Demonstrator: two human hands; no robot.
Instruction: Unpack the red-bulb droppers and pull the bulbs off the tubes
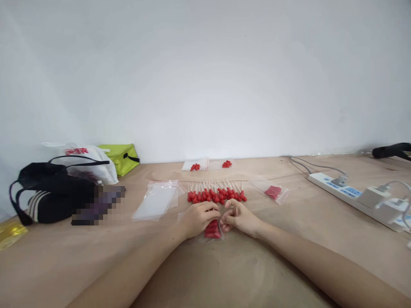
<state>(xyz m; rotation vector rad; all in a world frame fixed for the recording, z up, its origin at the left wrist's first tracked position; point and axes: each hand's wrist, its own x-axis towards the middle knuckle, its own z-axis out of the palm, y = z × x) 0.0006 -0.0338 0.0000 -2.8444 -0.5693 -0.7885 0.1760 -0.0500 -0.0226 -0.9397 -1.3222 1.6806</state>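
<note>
A small clear zip bag (212, 232) with red-tipped pieces inside lies on the table between my hands. My left hand (198, 219) rests over its upper left side, fingers curled down onto the plastic. At the bag's right edge, my right hand (240, 219) has its thumb and fingers bent together in a pinch; the plastic between them is hard to see. Just beyond both hands is a row of white sticks with red bulb-shaped ends (218, 195), the red ends facing me. A filled clear bag (273, 192) of the same red-ended sticks lies to the right.
Left of the row lies a stack of flat clear zip bags (156, 201). Near the wall, small red pieces (195, 167) sit on clear bags. A black bag (61, 194), a white plastic bag (96, 164) and a lime-green bag (119, 158) stand left; a power strip (335, 192) lies right.
</note>
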